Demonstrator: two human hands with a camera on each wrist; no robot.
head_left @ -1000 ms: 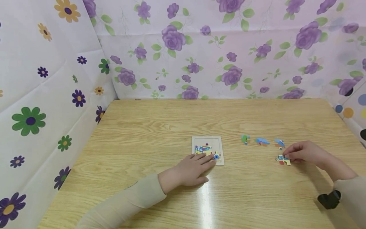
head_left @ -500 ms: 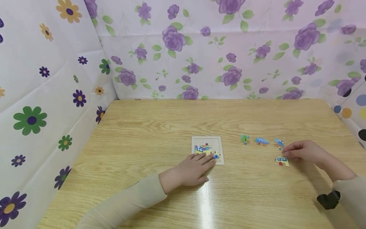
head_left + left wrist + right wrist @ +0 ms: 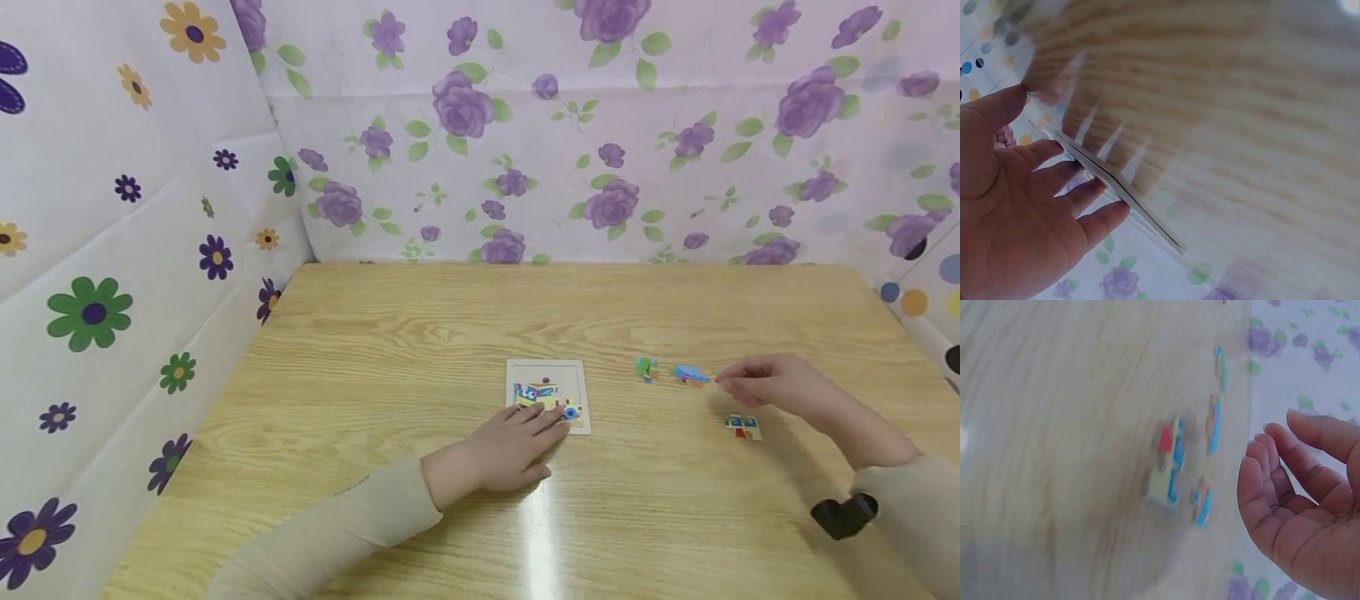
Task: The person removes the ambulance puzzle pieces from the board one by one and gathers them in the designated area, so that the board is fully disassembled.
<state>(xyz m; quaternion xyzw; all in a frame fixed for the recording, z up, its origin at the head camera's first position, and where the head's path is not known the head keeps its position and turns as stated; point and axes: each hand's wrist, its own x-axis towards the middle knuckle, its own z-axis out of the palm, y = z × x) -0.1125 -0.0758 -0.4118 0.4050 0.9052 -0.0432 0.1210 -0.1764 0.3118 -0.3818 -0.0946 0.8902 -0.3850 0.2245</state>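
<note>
On the wood-grained table (image 3: 390,350), a flat blue-and-orange puzzle piece (image 3: 1203,503) is nearly hidden in the head view behind the nearer right hand (image 3: 786,390); nothing is gripped, fingers loosely curled. Leftward, a white square puzzle tray (image 3: 545,362) is touched by the left hand (image 3: 513,447), fingers outstretched.

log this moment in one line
left hand: resting on puzzle board | right hand: holding nothing, over table | loose pieces: on table

right hand (image 3: 787,387) off yellow piece (image 3: 743,427); now beside blue pieces (image 3: 690,374).
</note>
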